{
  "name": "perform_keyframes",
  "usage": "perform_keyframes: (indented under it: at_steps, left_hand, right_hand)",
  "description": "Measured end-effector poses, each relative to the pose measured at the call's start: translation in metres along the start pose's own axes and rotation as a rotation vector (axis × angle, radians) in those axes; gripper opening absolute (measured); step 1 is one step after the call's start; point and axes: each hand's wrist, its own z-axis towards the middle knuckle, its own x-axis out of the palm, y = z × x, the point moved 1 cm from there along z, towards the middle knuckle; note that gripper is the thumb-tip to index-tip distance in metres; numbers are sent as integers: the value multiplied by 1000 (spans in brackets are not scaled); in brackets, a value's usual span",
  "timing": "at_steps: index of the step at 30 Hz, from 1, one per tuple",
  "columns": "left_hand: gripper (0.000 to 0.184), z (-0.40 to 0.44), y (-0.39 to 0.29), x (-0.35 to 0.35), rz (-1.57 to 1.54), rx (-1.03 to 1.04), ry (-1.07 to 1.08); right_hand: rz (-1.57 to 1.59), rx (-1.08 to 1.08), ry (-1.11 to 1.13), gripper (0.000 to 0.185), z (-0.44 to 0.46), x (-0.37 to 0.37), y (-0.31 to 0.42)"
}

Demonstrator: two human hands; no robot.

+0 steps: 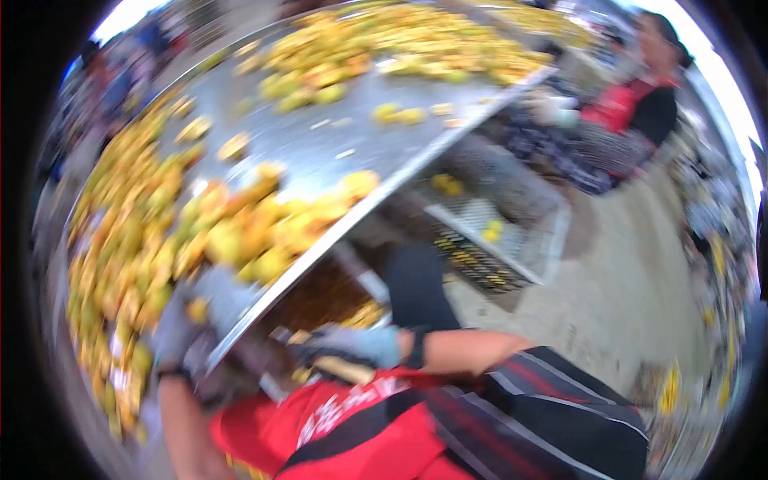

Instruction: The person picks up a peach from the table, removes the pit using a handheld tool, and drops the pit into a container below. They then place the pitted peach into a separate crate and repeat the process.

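Observation:
My left hand (pixel 180 324), in a grey glove, is at the near edge of a metal table (pixel 312 132). A yellow fruit piece (pixel 198 310) shows among its fingers, but blur hides whether they grip it. Cut yellow-orange fruit (pixel 232 232) lies heaped right beside this hand. My right hand (pixel 352 344), gloved in grey and blue, is below the table's rim in front of my body. Its fingers look curled, and a tan, elongated thing (pixel 344 370) lies against them; its kind is unclear. Under the rim, beyond the right hand, more yellow pieces (pixel 364 314) lie in a brown container.
A plastic crate (pixel 552 240) with a few yellow fruits stands on the floor (pixel 608 296) right of the table. Past it sits a person in a red top (pixel 612 108). More fruit (pixel 400 40) covers the table's far side. Blurred figures (pixel 120 88) are at the far left.

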Motion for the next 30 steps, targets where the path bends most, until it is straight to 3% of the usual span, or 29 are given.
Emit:
perform_keyframes:
  at_steps: [1, 2, 3, 5, 6, 8, 9, 11, 14, 18, 22, 25, 27, 29, 30]
  left_hand:
    - [60, 7, 31, 17, -264, 65, -80]
    - [56, 7, 26, 13, -452, 112, -110]
    - [53, 8, 50, 17, -658, -53, -101]
    - [54, -33, -18, -11, -1022, 97, -267]
    - [54, -48, -45, -15, -1021, 116, -255]
    - [51, -76, -98, -22, -1967, 10, -202]
    - [65, -81, -114, -18, -1899, -24, -303]
    - [65, -86, -116, -1, -1952, -14, -195]
    - [65, -94, -123, 24, -1987, -28, -26]
    - [70, -96, -118, 39, -1945, -35, 133]
    - [71, -103, -126, 40, -1936, -67, 72]
    - [71, -105, -127, 33, -1928, -80, 48]
    - [72, -109, -123, 31, -1914, -75, 16]
    - [58, -95, -70, 83, -1628, 42, -196]
    - [63, -98, -87, 74, -1870, -72, -132]
  right_hand:
    - [101, 167, 80, 25, -4, -2, 17]
    - [231, 212, -17, 23, -2, 2, 19]
    - [85, 122, -1, 25, 9, -3, 5]
    - [6, 30, -17, 32, -1, -1, 24]
    - [-123, -78, -47, 33, 14, -11, 12]
    - [-258, -191, -76, 33, 22, -18, 11]
    - [-178, -149, -91, 39, 13, -12, 28]
    - [-102, -108, -101, 45, 10, -6, 37]
    - [-110, -261, -117, 40, 24, -8, 32]
    - [-89, -212, -100, 41, 12, 6, 49]
    - [-128, -244, -115, 41, 15, 2, 42]
    - [-77, -134, -31, 22, 17, -3, 39]
    - [-211, -255, -101, 25, 21, -8, 32]
    - [-227, -172, -136, 35, 4, -4, 48]
    - [-123, -151, -153, 38, -4, 2, 54]
